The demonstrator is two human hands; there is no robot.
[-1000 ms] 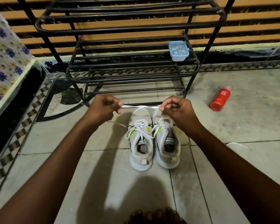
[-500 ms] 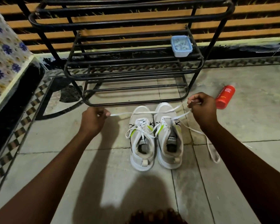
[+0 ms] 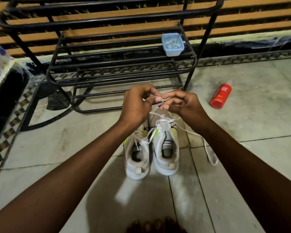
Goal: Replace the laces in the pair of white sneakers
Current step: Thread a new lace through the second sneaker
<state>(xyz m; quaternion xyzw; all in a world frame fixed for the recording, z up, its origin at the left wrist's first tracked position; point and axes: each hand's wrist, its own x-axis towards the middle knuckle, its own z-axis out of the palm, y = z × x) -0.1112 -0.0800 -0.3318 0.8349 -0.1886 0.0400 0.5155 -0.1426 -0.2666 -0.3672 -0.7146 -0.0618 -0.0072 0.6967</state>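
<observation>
Working right in front of a black tubular metal shoe rack (image 3: pixel 118 71), standing just beyond the grip. Hovering over the toe end of a pair of white mesh sneakers with neon-yellow accents (image 3: pixel 165 168), parked side by side directly below. Curling left hand (image 3: pixel 138 101) and right hand (image 3: pixel 181 103) together, fingertips nearly touching, both pinching a flat white shoelace (image 3: pixel 159 104), trailing down into the sneakers and looping off rightward. Also lying right of the grip, a red plastic bottle (image 3: pixel 221 96); sitting beyond it on the rack, a small pale-blue plastic tub (image 3: pixel 172 45).
</observation>
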